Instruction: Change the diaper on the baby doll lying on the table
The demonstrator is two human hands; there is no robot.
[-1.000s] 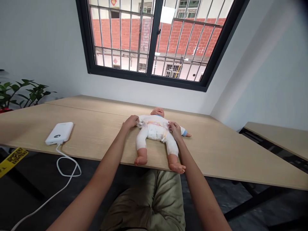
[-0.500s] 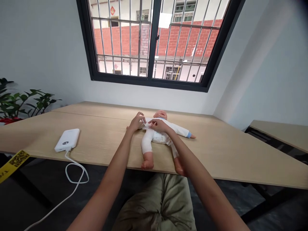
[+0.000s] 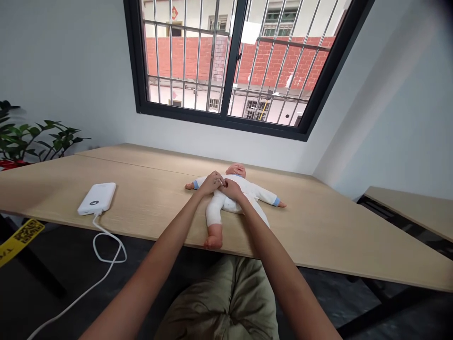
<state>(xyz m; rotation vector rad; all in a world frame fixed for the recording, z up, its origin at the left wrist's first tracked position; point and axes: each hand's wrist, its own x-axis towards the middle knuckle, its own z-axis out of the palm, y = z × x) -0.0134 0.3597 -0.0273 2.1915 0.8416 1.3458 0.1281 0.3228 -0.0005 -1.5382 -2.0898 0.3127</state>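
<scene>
A baby doll [image 3: 247,186] lies on its back on the table, head toward the window and arms spread. It wears a white suit with blue cuffs and collar, and a white diaper [image 3: 230,206] shows at its hips. At the doll's waist, on the left side, my left hand [image 3: 211,183] is closed, its fingertips pinching the diaper's edge. Right beside it, nearly touching, my right hand [image 3: 232,190] is also closed with curled fingers on the same edge. The fingers hide most of what they pinch. My right forearm covers much of the doll's other leg.
A white power bank [image 3: 97,198] lies at the left of the wooden table [image 3: 148,189], its white cable [image 3: 109,261] hanging over the front edge. A leafy plant [image 3: 35,141] stands far left. A yellow tag [image 3: 21,241] hangs near the left edge. Behind is a barred window [image 3: 226,71].
My left hand has moved right and closer to my right hand, uncovering the doll's left-side arm. A loose white strip seen between the hands is now covered by fingers. The view has tilted slightly.
</scene>
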